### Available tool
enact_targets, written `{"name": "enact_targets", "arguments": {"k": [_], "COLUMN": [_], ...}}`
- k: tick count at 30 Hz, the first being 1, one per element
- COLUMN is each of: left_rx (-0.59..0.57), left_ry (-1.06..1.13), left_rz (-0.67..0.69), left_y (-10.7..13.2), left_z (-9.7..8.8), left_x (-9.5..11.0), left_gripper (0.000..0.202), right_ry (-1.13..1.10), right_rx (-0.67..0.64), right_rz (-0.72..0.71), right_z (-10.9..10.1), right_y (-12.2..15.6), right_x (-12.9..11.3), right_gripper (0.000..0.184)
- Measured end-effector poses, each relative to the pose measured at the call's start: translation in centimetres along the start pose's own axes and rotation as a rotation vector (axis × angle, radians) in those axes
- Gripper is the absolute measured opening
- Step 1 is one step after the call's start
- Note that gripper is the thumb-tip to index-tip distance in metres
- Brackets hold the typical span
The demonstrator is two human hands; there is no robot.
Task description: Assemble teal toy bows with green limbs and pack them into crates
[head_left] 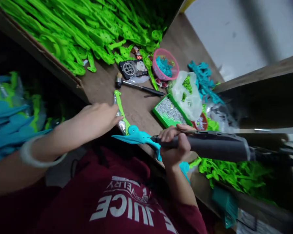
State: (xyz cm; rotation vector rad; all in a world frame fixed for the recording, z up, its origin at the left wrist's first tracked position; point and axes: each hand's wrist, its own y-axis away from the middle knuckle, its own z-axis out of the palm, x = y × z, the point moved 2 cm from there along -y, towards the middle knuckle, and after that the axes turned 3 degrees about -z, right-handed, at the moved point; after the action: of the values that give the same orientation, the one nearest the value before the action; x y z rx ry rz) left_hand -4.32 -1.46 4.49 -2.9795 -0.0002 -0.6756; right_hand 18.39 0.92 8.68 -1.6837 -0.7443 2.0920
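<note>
My right hand [173, 144] is wrapped around a dark electric screwdriver [210, 146], which lies almost level with its tip to the left. That tip meets a blue plastic piece [139, 136] with a pointed, beak-like end. Joined to the blue piece is a long green plastic strip [119, 104], beside a shiny silvery surface. My left hand [104, 115] is closed on the green strip, its fingertips partly hidden.
A rubber-headed mallet [139, 87], a green tray of small screws [171, 112], a pink basket of blue bits [165, 65] and a clear bag [185, 94] lie on the brown bench. Green parts [88, 29] fill a cardboard box [39, 45]; blue parts [202, 76] sit farther right.
</note>
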Motion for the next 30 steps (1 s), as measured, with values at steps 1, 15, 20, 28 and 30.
{"name": "enact_targets", "arguments": {"k": [1, 15, 20, 28, 30], "left_rx": [-0.1, -0.158, -0.181, 0.114, 0.245], "left_ry": [0.138, 1.229, 1.288, 0.651, 0.489], "left_rz": [-0.085, -0.324, -0.332, -0.076, 0.093], "left_y": [1.8, 6.1, 5.8, 6.4, 5.4], "left_z": [0.9, 9.0, 9.4, 6.4, 4.5], "left_x": [-1.5, -0.4, 0.2, 0.0, 0.9], "left_gripper": [0.035, 0.027, 0.026, 0.029, 0.036], "right_ry": [-0.038, -0.009, -0.017, -0.109, -0.113], "right_rx": [-0.067, -0.522, -0.55, -0.378, -0.327], "right_rz": [0.012, 0.102, 0.084, 0.023, -0.043], "right_z": [1.0, 5.0, 5.0, 4.3, 4.3], "right_y": [0.8, 3.9, 3.7, 1.8, 0.1], "right_x": [0.3, 3.8, 3.2, 1.7, 0.2], "right_gripper": [0.014, 0.015, 0.013, 0.017, 0.016]}}
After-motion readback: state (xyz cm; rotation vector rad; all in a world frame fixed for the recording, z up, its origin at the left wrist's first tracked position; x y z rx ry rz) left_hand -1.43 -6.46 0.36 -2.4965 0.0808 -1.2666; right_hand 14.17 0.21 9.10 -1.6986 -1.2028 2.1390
